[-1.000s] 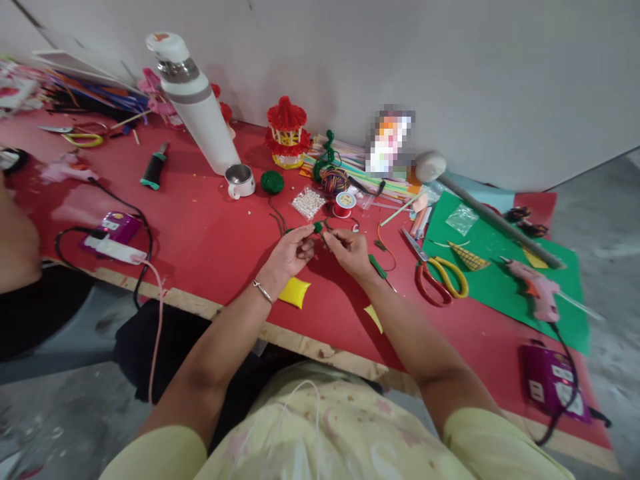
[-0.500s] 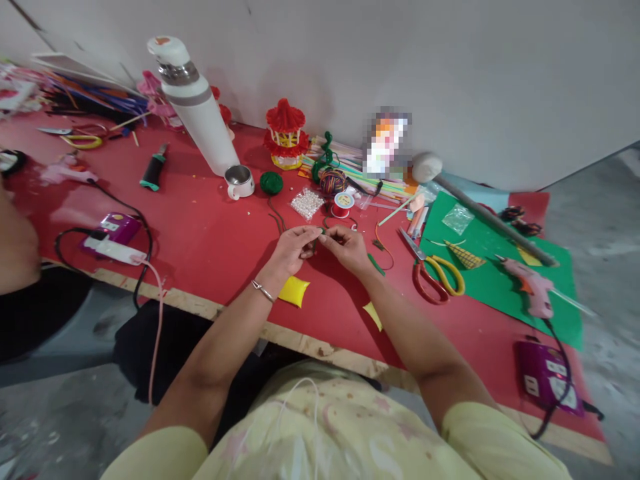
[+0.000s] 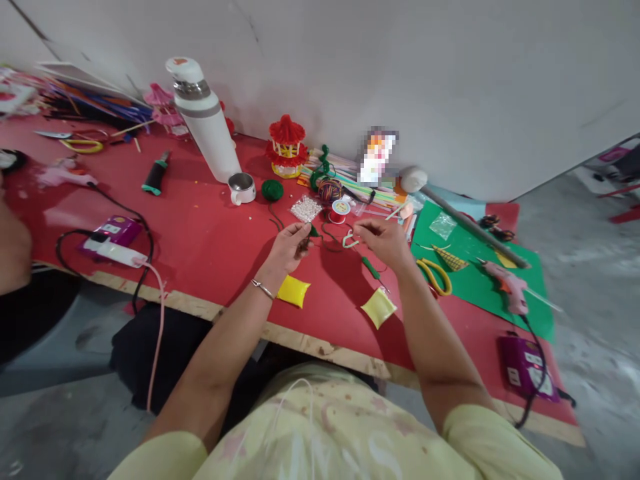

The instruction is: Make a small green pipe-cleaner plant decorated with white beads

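Moving away from the left hand (image 3: 290, 248), which it was meeting half a second ago, the right hand (image 3: 384, 241) is now hovering well apart from it. Left thumb and forefinger are pinching the green piece (image 3: 314, 232). Right thumb and forefinger are coming together beside a pale loop (image 3: 351, 245); whether they are gripping it, I cannot tell. Dark yarn (image 3: 331, 248) is curling between the hands, and the hook (image 3: 371, 268) is lying below the right one. Beyond the left hand, a clear bag (image 3: 306, 209) is holding white beads; the cup (image 3: 249, 193) is standing open, showing its metal inside, near the lidded bottle (image 3: 207, 130). Two yellow packets (image 3: 293, 291) are lying toward the wooden front edge (image 3: 325, 348). Red tabletop (image 3: 200, 240) is stretching leftward to a purple box (image 3: 120, 228); scissors (image 3: 444, 274) and a green sheet (image 3: 470, 288) are bordering the right forearm.
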Tool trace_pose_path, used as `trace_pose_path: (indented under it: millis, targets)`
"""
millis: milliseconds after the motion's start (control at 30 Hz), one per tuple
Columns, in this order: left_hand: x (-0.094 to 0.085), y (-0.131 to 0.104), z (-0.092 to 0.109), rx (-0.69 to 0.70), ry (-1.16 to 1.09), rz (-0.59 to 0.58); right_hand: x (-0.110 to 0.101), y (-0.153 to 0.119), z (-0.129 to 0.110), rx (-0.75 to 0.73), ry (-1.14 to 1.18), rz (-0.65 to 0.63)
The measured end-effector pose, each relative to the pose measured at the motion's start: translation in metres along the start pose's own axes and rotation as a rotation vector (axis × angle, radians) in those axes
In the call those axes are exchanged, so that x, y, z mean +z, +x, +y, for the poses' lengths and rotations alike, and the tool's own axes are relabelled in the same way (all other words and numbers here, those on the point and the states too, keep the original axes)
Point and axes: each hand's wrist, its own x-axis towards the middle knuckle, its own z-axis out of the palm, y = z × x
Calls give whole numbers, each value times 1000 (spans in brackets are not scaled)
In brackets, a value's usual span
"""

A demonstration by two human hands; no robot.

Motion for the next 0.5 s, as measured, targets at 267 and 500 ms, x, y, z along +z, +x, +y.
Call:
trace_pose_path:
  millis: [267, 500]
  targets:
    - [-1, 1, 0, 13, -27, 7, -7, 8, 37, 33, -409, -99]
    - [-2, 3, 1, 13, 15, 63, 30, 34, 8, -171, -715, -313]
